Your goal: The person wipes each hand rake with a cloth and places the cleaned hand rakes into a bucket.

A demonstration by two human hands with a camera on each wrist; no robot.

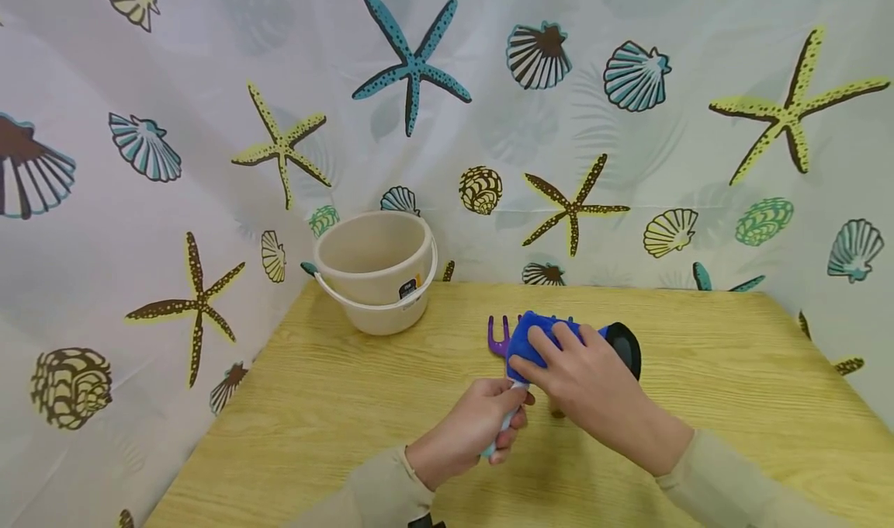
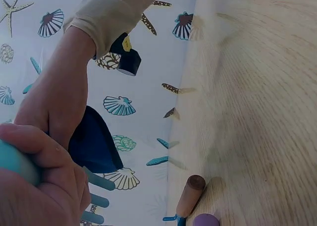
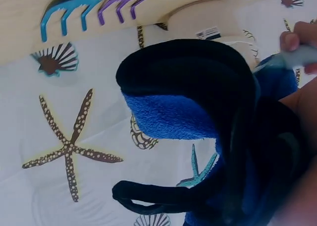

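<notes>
My left hand (image 1: 475,419) grips the pale blue handle (image 1: 507,421) of a small hand tool, tilted up and away over the table. Beyond this hand, thick teal prongs (image 2: 99,201) show in the left wrist view. With curled fingers my right hand (image 1: 590,373) holds a blue terry cloth (image 1: 518,355) against the upper part of the tool, which the cloth hides. Black edging and a hanging black loop (image 3: 148,194) belong to the cloth. Behind it on the table, a purple hand rake (image 1: 499,347) is partly covered from view.
A cream bucket (image 1: 391,322) with its handle down stands at the back left of the wooden table (image 1: 293,435). Beside the purple rake lies a blue rake (image 3: 69,13); a brown wooden handle (image 2: 190,196) shows too. A shell-patterned curtain (image 1: 628,163) encloses the table.
</notes>
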